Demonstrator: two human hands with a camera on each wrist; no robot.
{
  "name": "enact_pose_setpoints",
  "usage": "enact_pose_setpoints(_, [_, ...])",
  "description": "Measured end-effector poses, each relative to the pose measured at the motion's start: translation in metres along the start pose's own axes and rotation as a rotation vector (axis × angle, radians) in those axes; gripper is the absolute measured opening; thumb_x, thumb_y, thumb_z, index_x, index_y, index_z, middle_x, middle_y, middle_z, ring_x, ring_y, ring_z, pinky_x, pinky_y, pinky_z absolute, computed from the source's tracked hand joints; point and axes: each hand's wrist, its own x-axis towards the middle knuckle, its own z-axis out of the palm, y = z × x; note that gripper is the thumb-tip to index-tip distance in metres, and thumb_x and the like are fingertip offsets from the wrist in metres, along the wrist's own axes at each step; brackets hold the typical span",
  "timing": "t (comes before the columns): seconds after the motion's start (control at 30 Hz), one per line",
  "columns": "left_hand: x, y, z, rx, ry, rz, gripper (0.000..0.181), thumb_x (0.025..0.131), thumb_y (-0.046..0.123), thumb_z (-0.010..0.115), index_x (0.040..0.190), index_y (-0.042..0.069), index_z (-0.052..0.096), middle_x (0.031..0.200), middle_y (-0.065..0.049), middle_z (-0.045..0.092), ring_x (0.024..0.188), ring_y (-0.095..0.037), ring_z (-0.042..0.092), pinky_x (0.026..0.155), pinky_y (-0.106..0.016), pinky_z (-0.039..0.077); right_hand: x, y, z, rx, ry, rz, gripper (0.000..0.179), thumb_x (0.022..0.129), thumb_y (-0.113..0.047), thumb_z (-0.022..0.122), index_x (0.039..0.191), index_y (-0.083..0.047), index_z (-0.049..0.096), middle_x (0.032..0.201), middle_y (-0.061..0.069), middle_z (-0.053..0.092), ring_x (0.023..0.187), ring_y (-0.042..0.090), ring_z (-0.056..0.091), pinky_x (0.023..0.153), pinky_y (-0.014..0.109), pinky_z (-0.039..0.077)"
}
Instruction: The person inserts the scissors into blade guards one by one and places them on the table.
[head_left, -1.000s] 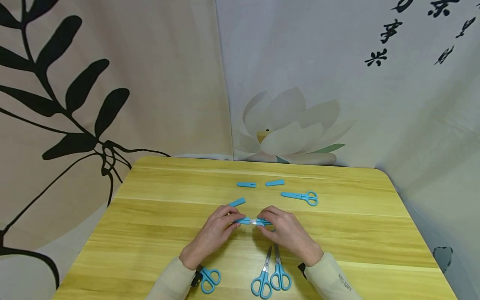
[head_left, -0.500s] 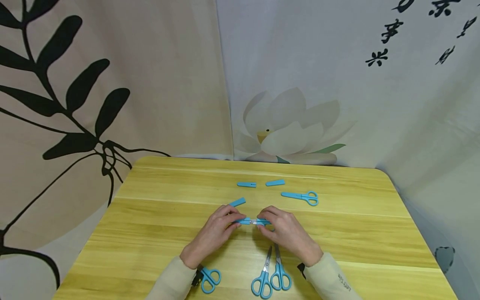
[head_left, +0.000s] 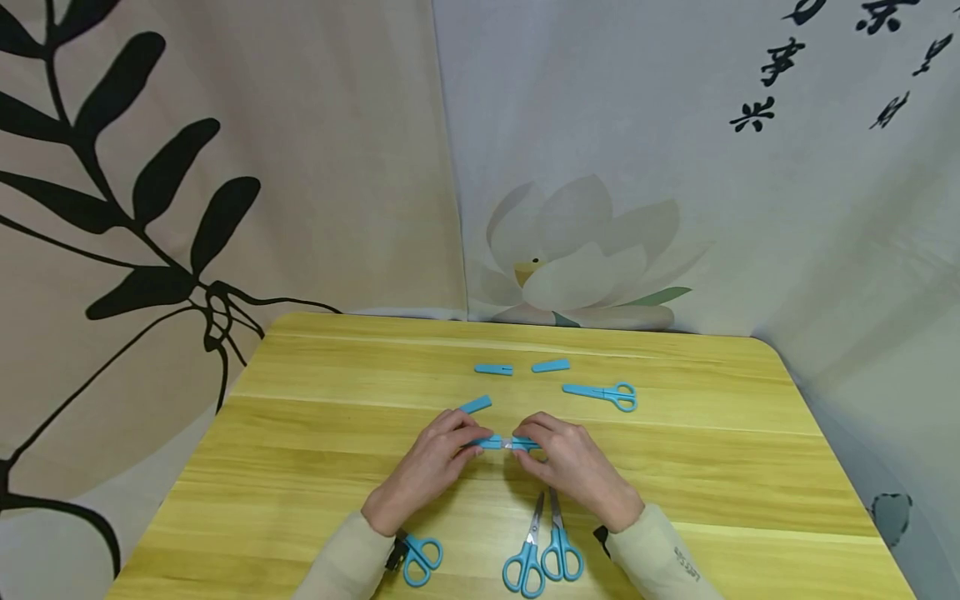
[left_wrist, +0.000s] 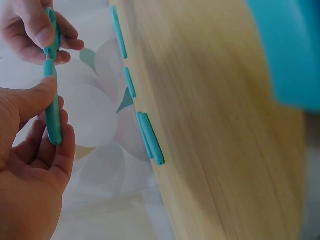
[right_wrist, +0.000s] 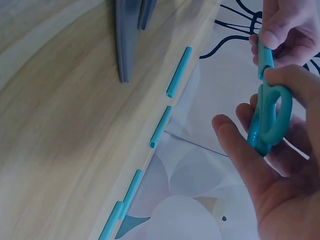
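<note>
Over the middle of the table in the head view, my left hand [head_left: 423, 467] pinches a blue blade cover [left_wrist: 53, 122] between thumb and fingers. Facing it, my right hand [head_left: 581, 471] grips a pair of blue-handled scissors [right_wrist: 285, 115] by the handle end. The blades run into the cover's mouth, and a short strip of bare metal shows between cover and handles. Cover and scissors lie in one line. In the left wrist view, the left thumb presses along the cover's side. My right fingers partly hide the handles in the head view.
Two loose blade covers [head_left: 492, 369] [head_left: 551, 365] lie toward the table's back, near a covered pair of scissors [head_left: 600, 392]. Another cover [head_left: 476, 404] sits just beyond my left fingers. Uncovered scissors [head_left: 529, 550] [head_left: 557, 537] lie in front, with another pair [head_left: 412, 547] beside my left wrist.
The strip of bare metal between the cover and the handles has shortened slightly as my right hand edged left. The things on the table have stayed put.
</note>
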Motion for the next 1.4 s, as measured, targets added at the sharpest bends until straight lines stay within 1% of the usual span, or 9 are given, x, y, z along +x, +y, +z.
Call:
enact_pose_setpoints(0.27, [0.002,0.001,0.0,0.001,-0.013,-0.004,0.021,0.095,0.007,0.076,0.115,0.013,0.078,0.112,0.002,0.063,0.108,-0.016,0.06,0.087,-0.032,0.055,-0.002,0.003,-0.001,0.012,0.016,-0.01,0.019,0.088,-0.016,0.084,0.103,-0.009,0.075,0.106,0.001,0.072,0.088,0.013,0.072,0.071,0.027,0.06])
enact_pose_setpoints(0.37, [0.001,0.001,-0.001,-0.024,-0.022,-0.032,0.024,0.094,0.01,0.077,0.118,0.012,0.076,0.118,0.002,0.065,0.114,-0.018,0.061,0.093,-0.036,0.056,-0.003,0.004,-0.002,0.008,0.035,-0.024,0.02,0.086,-0.016,0.086,0.103,-0.01,0.075,0.106,0.0,0.072,0.088,0.013,0.072,0.071,0.027,0.06])
enact_pose_setpoints(0.5, [-0.002,0.0,-0.002,-0.039,-0.037,-0.078,0.033,0.093,0.015,0.079,0.126,0.01,0.073,0.126,0.0,0.069,0.122,-0.023,0.062,0.103,-0.046,0.052,-0.004,0.008,-0.004,-0.016,0.049,-0.037,0.022,0.085,-0.018,0.087,0.102,-0.011,0.076,0.105,-0.001,0.072,0.088,0.012,0.072,0.071,0.029,0.061])
enact_pose_setpoints(0.57, [-0.004,-0.001,-0.004,-0.042,-0.047,-0.101,0.037,0.093,0.017,0.079,0.129,0.009,0.072,0.129,-0.001,0.07,0.123,-0.024,0.063,0.106,-0.051,0.049,-0.005,0.01,-0.005,-0.015,0.039,-0.027,0.022,0.085,-0.017,0.087,0.103,-0.012,0.076,0.107,-0.001,0.072,0.089,0.013,0.072,0.072,0.03,0.061])
enact_pose_setpoints(0.67, [-0.006,-0.002,-0.005,-0.048,-0.048,-0.114,0.035,0.094,0.016,0.078,0.128,0.009,0.073,0.125,-0.001,0.073,0.117,-0.023,0.066,0.105,-0.051,0.05,-0.007,0.011,-0.007,0.008,0.013,0.0,0.023,0.086,-0.017,0.086,0.105,-0.011,0.076,0.108,-0.001,0.072,0.091,0.014,0.072,0.074,0.03,0.061])
enact_pose_setpoints(0.8, [-0.007,-0.003,-0.006,-0.038,-0.033,-0.088,0.03,0.094,0.014,0.077,0.124,0.011,0.076,0.117,0.001,0.076,0.11,-0.019,0.069,0.1,-0.046,0.053,-0.007,0.011,-0.009,0.035,-0.018,0.018,0.026,0.087,-0.019,0.086,0.108,-0.009,0.076,0.111,0.001,0.072,0.094,0.016,0.072,0.078,0.032,0.061])
enact_pose_setpoints(0.97, [-0.007,-0.005,-0.006,-0.024,-0.014,-0.042,0.028,0.094,0.014,0.077,0.122,0.011,0.077,0.115,0.001,0.077,0.107,-0.018,0.071,0.096,-0.043,0.055,-0.007,0.012,-0.009,0.044,-0.032,0.027,0.035,0.085,-0.019,0.088,0.114,-0.004,0.073,0.118,0.006,0.07,0.099,0.02,0.072,0.081,0.033,0.061])
enact_pose_setpoints(1.2, [-0.007,-0.005,-0.003,-0.017,0.015,-0.016,0.026,0.094,0.014,0.077,0.12,0.011,0.077,0.114,0.002,0.077,0.105,-0.017,0.071,0.094,-0.041,0.055,-0.008,0.011,-0.006,0.056,0.017,0.033,0.023,0.085,-0.013,0.086,0.105,-0.009,0.075,0.112,0.003,0.07,0.093,0.016,0.071,0.076,0.031,0.061])
enact_pose_setpoints(1.4, [-0.005,-0.005,-0.003,-0.02,0.034,-0.015,0.027,0.094,0.013,0.077,0.121,0.008,0.077,0.113,0.002,0.077,0.103,-0.017,0.072,0.092,-0.041,0.056,-0.007,0.011,-0.003,0.044,0.056,0.037,0.021,0.085,-0.014,0.086,0.103,-0.011,0.075,0.11,0.0,0.069,0.092,0.014,0.071,0.074,0.03,0.061])
